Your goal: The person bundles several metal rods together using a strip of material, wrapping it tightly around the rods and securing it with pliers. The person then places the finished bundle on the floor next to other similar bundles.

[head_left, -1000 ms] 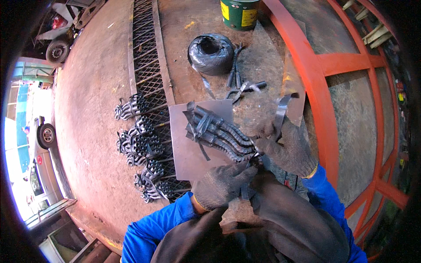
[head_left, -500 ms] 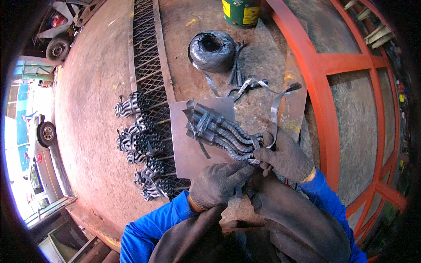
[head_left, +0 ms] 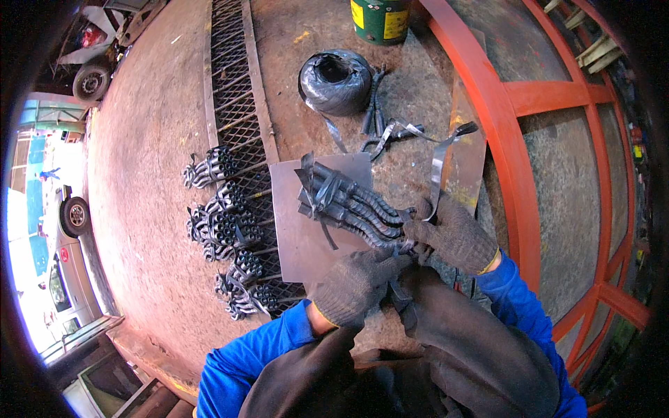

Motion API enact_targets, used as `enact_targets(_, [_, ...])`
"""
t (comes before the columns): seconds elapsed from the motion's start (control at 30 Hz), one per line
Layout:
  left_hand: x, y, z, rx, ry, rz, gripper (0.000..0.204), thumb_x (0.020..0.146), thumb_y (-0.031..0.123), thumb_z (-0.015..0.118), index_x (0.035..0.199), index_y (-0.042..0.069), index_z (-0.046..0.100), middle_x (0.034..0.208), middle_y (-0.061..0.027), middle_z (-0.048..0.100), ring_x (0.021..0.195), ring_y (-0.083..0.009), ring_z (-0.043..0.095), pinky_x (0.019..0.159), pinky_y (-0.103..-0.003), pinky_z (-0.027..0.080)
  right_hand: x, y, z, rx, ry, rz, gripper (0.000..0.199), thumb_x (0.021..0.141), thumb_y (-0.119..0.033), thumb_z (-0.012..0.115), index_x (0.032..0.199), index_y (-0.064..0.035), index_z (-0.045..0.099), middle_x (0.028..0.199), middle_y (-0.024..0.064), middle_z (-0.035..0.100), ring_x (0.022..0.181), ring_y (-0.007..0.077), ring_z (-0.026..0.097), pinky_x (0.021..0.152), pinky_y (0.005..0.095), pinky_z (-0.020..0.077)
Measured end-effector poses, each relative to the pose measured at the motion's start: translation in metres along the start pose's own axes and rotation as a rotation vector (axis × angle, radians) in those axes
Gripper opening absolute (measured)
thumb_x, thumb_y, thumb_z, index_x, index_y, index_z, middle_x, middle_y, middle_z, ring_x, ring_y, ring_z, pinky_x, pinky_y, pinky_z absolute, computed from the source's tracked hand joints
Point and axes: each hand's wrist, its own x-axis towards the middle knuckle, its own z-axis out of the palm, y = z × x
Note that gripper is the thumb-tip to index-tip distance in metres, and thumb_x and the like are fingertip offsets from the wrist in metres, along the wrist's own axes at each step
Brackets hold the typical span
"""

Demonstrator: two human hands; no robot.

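Observation:
A bundle of dark ridged, bent rods or tubes (head_left: pixel 359 205) lies slantwise over a flat grey metal sheet (head_left: pixel 296 237), its far end bound with black plastic strip. My left hand (head_left: pixel 352 282), in a dark knit glove, is closed at the bundle's near end, with a strip tail hanging below its fingers. My right hand (head_left: pixel 456 237), gloved too, is closed at the same end, pinching the plastic strip (head_left: pixel 437 171) that loops up and away from it. The fingertips of both hands partly hide the strip around the rods. A roll of black plastic strip (head_left: pixel 336 83) sits farther off.
Several tied bundles (head_left: pixel 233 216) lie at the left along a metal grating (head_left: pixel 240 104) set in the floor. A green bucket (head_left: pixel 382 22) with yellow labels stands far ahead. An orange-red steel frame (head_left: pixel 505 146) runs along the right. Parked vehicles (head_left: pixel 73 272) show at far left.
My left hand has shifted slightly right and rolled over at the bundle's near end. The bundle's far end has turned a little. My right hand stays close to the same spot.

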Motion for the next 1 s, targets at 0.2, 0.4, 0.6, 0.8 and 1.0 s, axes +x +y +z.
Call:
enact_targets(0.2, [0.004,0.011,0.000,-0.263,0.057,-0.322,0.026,0.085,0.009,0.063,0.110,0.007,0.070,0.099,-0.0184,0.070,0.079,-0.0281,0.069,0.072,-0.036,0.055,0.011,0.008,0.000,-0.520,0.173,-0.161,0.035,0.083,-0.029,0.074,0.097,-0.0009,0.058,0.079,0.0123,0.062,0.077,0.0237,0.064,0.070,0.0397,0.0489])
enact_targets(0.4, [0.011,0.017,-0.007,-0.473,0.091,-0.441,0.019,0.090,0.009,0.063,0.106,0.001,0.070,0.095,-0.0165,0.071,0.086,-0.0246,0.070,0.076,-0.034,0.055,0.021,0.000,-0.010,-0.376,0.183,-0.308,0.036,0.080,-0.035,0.076,0.087,-0.0005,0.068,0.079,0.0148,0.067,0.074,0.0190,0.064,0.066,0.0362,0.0488])
enact_targets(0.6, [0.009,0.019,-0.013,-0.499,0.107,-0.426,0.026,0.094,0.014,0.058,0.115,0.000,0.063,0.097,-0.0173,0.070,0.088,-0.0273,0.070,0.078,-0.036,0.054,0.036,0.005,-0.027,-0.579,0.272,-0.217,0.028,0.081,-0.030,0.078,0.080,-0.0023,0.074,0.056,0.0043,0.061,0.053,0.0109,0.056,0.051,0.0321,0.0463])
enact_targets(0.8, [0.014,0.021,-0.013,-0.455,0.143,-0.495,0.025,0.097,0.014,0.053,0.118,0.003,0.060,0.090,-0.0199,0.068,0.081,-0.0283,0.070,0.071,-0.036,0.053,0.046,0.019,-0.018,-0.326,0.233,-0.322,0.033,0.083,-0.032,0.075,0.089,-0.0004,0.075,0.071,0.0137,0.070,0.063,0.0137,0.060,0.060,0.0335,0.0475])
enact_targets(1.0, [0.023,0.024,-0.019,-0.436,0.130,-0.643,0.028,0.099,0.017,0.051,0.117,-0.001,0.060,0.094,-0.0152,0.068,0.081,-0.0195,0.064,0.074,-0.033,0.051,0.051,0.026,-0.013,-0.395,0.257,-0.290,0.040,0.084,-0.037,0.075,0.093,0.0012,0.073,0.067,0.0119,0.066,0.062,0.0135,0.058,0.060,0.0336,0.0474])
